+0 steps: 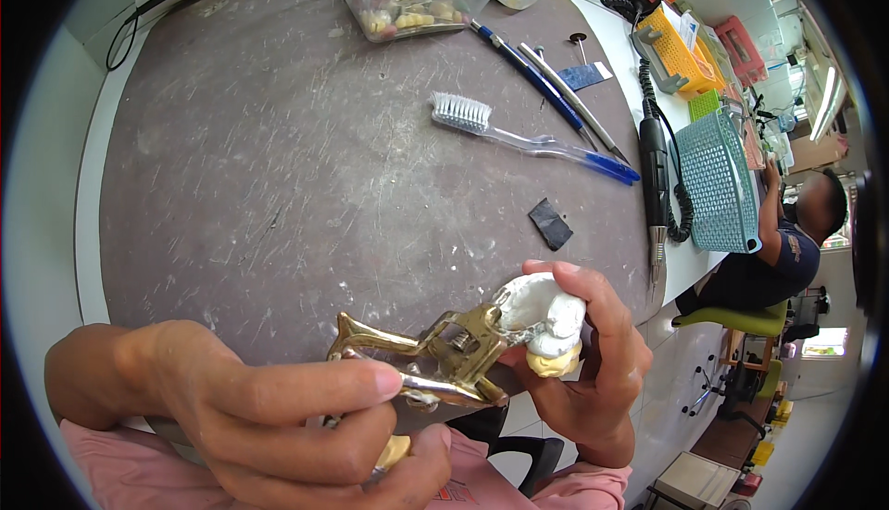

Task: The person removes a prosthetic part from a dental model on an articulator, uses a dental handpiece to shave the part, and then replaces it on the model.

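Low over the front of the work surface is a brass dental articulator, tilted with its frame spread apart. My left hand is closed round its left end, the index finger lying along a metal arm. A yellowish piece shows under those fingers, mostly hidden. At the right end, a white plaster dental cast with a yellow part is attached. My right hand grips this cast between fingers and thumb. A small black sheet lies just beyond the right hand.
A clear blue-handled toothbrush, a blue pencil-like tool and a silver one lie farther off. At the back stands a clear box of polishing bits. A handpiece and blue basket line the right; a person sits beyond.
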Action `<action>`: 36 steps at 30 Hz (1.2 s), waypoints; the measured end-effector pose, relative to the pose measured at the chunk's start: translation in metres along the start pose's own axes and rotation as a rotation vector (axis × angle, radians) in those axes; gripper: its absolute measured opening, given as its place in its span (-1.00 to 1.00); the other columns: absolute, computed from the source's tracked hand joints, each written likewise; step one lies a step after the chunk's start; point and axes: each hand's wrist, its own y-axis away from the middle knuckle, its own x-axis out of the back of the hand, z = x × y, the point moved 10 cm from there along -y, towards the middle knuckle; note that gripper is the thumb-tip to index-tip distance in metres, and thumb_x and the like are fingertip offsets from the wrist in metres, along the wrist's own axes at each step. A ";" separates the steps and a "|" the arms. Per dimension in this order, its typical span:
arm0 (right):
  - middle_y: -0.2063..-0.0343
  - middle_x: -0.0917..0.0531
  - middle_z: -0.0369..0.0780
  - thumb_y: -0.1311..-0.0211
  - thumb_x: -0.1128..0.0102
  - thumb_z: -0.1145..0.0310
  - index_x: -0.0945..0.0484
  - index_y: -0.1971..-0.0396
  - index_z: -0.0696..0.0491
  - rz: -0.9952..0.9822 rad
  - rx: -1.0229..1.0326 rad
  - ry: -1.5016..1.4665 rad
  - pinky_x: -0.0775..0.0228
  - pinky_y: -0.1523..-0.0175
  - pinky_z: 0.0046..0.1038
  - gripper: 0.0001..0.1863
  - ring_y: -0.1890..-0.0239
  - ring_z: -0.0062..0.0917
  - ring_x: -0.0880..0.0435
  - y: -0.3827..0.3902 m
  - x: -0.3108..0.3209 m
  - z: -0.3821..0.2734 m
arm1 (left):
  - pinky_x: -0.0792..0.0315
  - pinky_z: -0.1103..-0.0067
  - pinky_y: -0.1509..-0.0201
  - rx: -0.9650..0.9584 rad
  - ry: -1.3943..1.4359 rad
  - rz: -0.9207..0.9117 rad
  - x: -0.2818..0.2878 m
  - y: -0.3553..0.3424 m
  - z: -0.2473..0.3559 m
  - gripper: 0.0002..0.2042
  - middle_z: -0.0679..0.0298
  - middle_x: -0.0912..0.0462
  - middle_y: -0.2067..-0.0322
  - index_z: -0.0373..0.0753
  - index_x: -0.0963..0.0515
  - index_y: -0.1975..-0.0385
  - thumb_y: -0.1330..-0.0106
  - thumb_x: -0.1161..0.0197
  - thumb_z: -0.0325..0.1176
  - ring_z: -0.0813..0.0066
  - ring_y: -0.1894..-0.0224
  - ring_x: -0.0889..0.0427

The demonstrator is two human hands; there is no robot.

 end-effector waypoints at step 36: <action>-0.09 -0.65 -0.04 -0.20 -0.28 0.72 -0.28 -0.37 0.17 -0.136 -0.374 -0.759 -0.53 -0.23 -0.48 -0.29 -0.10 -0.51 -0.67 -0.053 -0.028 0.028 | -0.33 0.38 0.04 0.340 0.298 -0.119 -0.002 -0.009 -0.006 -0.65 0.36 -0.65 0.18 0.00 -0.61 0.09 -0.25 -0.41 0.02 0.50 0.28 -0.55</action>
